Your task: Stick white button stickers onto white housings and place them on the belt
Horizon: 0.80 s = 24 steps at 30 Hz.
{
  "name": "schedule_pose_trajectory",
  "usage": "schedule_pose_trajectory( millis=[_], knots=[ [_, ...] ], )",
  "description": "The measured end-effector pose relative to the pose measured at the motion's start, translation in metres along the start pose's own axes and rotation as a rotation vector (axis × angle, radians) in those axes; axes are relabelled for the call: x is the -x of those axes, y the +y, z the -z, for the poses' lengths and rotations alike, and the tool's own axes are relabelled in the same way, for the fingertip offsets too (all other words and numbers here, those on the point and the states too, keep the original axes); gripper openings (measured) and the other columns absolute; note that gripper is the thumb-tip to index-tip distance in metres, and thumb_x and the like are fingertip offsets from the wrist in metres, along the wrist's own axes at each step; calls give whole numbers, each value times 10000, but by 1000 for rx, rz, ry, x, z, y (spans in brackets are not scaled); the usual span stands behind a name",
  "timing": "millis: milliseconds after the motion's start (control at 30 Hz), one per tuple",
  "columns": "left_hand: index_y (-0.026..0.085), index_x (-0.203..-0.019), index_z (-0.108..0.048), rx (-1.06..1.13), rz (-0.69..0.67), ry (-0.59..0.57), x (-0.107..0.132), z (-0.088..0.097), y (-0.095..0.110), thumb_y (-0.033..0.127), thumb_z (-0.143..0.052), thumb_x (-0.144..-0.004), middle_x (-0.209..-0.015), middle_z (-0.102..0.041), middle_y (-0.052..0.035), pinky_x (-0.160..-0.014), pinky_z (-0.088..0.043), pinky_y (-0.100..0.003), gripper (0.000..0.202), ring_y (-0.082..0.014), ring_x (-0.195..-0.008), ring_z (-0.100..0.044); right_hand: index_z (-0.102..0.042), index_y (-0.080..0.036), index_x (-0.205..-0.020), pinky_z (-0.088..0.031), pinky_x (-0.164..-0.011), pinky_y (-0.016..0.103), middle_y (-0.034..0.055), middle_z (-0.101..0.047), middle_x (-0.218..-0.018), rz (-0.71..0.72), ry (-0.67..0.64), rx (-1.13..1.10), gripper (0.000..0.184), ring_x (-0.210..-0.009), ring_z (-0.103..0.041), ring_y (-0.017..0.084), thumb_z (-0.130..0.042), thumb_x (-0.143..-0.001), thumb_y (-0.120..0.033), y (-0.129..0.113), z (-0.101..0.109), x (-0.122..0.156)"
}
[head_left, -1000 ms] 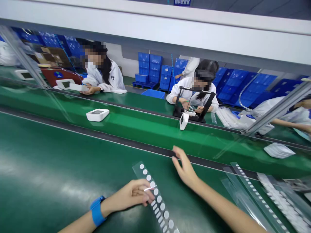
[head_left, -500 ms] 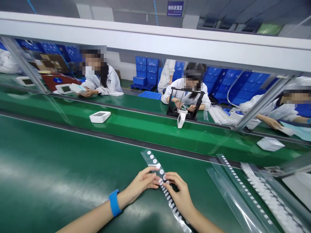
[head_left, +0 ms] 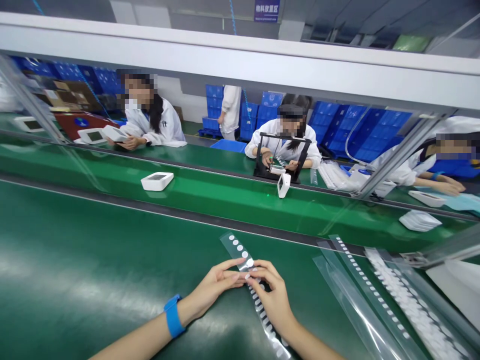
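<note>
A clear plastic strip (head_left: 260, 306) with a row of round white stickers runs slantwise between my hands, its far end slightly curled. My left hand (head_left: 217, 282), with a blue band (head_left: 174, 316) round the wrist, is closed on the strip, index finger over it and the other fingers at its edge. Opposite, my right hand (head_left: 275, 295) pinches at the same strip; a white sticker edge (head_left: 247, 275) shows at the fingertips. Both hands' fingertips nearly meet, hiding the middle of the strip. The near part hangs or lies toward me; which, I cannot tell.
More sticker strips (head_left: 375, 290) and clear film (head_left: 348, 295) lie at right beside a pile of white stickers (head_left: 408, 295). Beyond the dark rail (head_left: 150, 212), a green conveyor (head_left: 210, 197) carries white devices (head_left: 157, 181). Co-workers (head_left: 159, 120) sit across from me.
My right hand has moved slightly up along the strip, its fingertips closer to the left hand's. Small white devices on the conveyor have shifted slightly right.
</note>
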<state>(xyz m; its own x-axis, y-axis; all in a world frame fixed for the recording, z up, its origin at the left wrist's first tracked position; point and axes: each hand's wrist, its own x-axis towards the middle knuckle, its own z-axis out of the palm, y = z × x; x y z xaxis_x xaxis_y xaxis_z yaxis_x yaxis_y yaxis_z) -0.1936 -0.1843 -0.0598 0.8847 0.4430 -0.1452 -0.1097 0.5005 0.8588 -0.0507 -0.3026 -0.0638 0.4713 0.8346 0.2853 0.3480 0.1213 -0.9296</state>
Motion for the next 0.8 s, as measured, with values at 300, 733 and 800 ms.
schedule_pose_trajectory(
  millis=[300,733,800],
  knots=[
    [148,-1298,-551,-45,-21,-68,2,4,-2,318,-728,-817,-1154,-702,-146,-1075,-357,-404,540,-271,-1139,-617,-727,-239,-836,-515,-863,395,97,-623,-1086,-64,29,-33,87,-1016,-608,255,-671,-834,-307,4,-3,4],
    [233,-1351,-516,-29,12,-213,6,9,0,248,-691,-853,-1363,-563,-121,-1124,-285,-457,529,-285,-1313,-452,-721,-243,-845,-511,-873,369,89,-592,-1138,-134,52,-125,87,-1030,-608,245,-674,-832,-315,8,-2,2],
    [228,-1342,-527,-58,-5,-205,5,10,2,274,-695,-850,-1347,-577,-124,-1113,-305,-463,522,-289,-1296,-473,-730,-236,-826,-532,-831,349,94,-592,-1131,-160,34,-178,106,-998,-624,239,-682,-822,-330,11,-3,2]
  ],
)
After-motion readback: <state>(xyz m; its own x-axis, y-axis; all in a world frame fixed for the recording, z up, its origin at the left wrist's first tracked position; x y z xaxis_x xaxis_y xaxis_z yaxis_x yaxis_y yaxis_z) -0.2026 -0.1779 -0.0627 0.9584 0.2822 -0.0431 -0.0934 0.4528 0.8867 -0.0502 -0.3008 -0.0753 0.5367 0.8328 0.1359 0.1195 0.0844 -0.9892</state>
